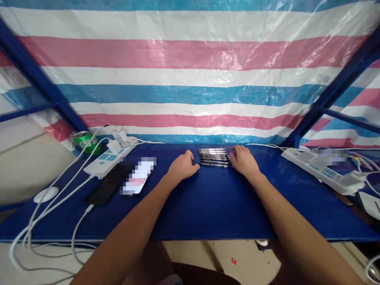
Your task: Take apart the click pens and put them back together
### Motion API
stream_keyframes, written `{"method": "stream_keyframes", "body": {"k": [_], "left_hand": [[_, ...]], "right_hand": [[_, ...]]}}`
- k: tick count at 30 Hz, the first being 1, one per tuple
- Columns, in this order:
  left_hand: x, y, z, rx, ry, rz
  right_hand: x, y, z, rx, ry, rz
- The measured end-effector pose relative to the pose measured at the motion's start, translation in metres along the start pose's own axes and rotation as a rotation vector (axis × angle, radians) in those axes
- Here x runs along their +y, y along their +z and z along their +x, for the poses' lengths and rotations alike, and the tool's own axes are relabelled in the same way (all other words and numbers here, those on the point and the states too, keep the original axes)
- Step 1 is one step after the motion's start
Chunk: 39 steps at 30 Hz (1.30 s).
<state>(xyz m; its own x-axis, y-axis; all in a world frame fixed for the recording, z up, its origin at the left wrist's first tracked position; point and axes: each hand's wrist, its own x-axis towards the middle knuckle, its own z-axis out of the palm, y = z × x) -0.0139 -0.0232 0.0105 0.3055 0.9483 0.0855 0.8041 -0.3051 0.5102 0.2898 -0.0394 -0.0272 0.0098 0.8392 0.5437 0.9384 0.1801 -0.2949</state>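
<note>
A row of several slim pens (214,156) with dark and silvery parts lies side by side on the blue tabletop (213,206), their lengths running left to right. Just off the left ends of the row is my left hand (182,166), closed, with a small dark end that looks like a pen's showing between thumb and fingers. The rest of that pen is hidden by the hand. At the right ends of the row rests my right hand (245,160), thumb and forefinger apart and slightly bent, close to or touching the pen ends.
To the left lie a white power strip (102,164) with plugs, a black phone (107,186), a phone with a lit screen (138,176), a green can (84,141) and white cables. Another power strip (322,170) sits at right. A striped plastic sheet (184,95) hangs behind.
</note>
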Motion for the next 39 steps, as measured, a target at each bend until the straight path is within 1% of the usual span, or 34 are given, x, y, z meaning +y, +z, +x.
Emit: {"method": "stream_keyframes", "body": {"k": [2,5,7,9,13,17,19,21,23,24,26,28,30,34,37,39], "left_hand": [[0.001,-0.001,0.0,0.024,-0.068,0.058],[0.0,-0.004,0.001,0.059,-0.159,0.108],[-0.002,-0.007,0.003,0.086,-0.184,0.084],[-0.005,-0.008,0.006,0.116,-0.169,0.016],[-0.009,-0.01,0.01,0.196,-0.074,-0.117],[-0.009,-0.009,0.011,0.274,0.08,-0.232],[-0.007,-0.009,0.01,0.298,0.176,-0.281],[-0.005,-0.009,0.008,0.297,0.285,-0.281],[-0.002,-0.009,0.006,0.265,0.4,-0.227],[-0.001,-0.009,0.004,0.243,0.451,-0.191],[0.0,-0.008,0.002,0.203,0.535,-0.132],[-0.001,-0.007,0.001,0.175,0.592,-0.107],[-0.001,-0.005,0.0,0.151,0.625,-0.099],[-0.001,-0.001,0.001,0.099,0.65,-0.084],[0.0,0.001,0.001,0.065,0.659,-0.07],[-0.001,0.0,0.001,0.066,0.655,-0.06]], "right_hand": [[0.005,0.0,0.0,-0.096,0.1,-0.044],[0.004,-0.002,0.0,-0.258,0.188,-0.055],[0.0,-0.005,0.001,-0.303,0.232,-0.079],[-0.002,-0.007,0.002,-0.313,0.266,-0.118],[-0.002,-0.01,0.002,-0.341,0.277,-0.139],[0.005,-0.009,0.003,-0.374,0.303,-0.162],[0.007,-0.01,0.003,-0.36,0.313,-0.179],[0.007,-0.011,0.004,-0.306,0.305,-0.152],[0.002,-0.013,0.006,-0.216,0.239,-0.043],[-0.003,-0.014,0.006,-0.167,0.177,0.041],[-0.015,-0.017,0.007,-0.093,0.009,0.225],[-0.028,-0.019,0.005,-0.072,-0.16,0.358],[-0.041,-0.021,0.002,-0.089,-0.274,0.427],[-0.056,-0.024,-0.005,-0.133,-0.361,0.479],[-0.058,-0.022,-0.007,-0.152,-0.391,0.472],[-0.057,-0.021,-0.006,-0.144,-0.383,0.463]]}}
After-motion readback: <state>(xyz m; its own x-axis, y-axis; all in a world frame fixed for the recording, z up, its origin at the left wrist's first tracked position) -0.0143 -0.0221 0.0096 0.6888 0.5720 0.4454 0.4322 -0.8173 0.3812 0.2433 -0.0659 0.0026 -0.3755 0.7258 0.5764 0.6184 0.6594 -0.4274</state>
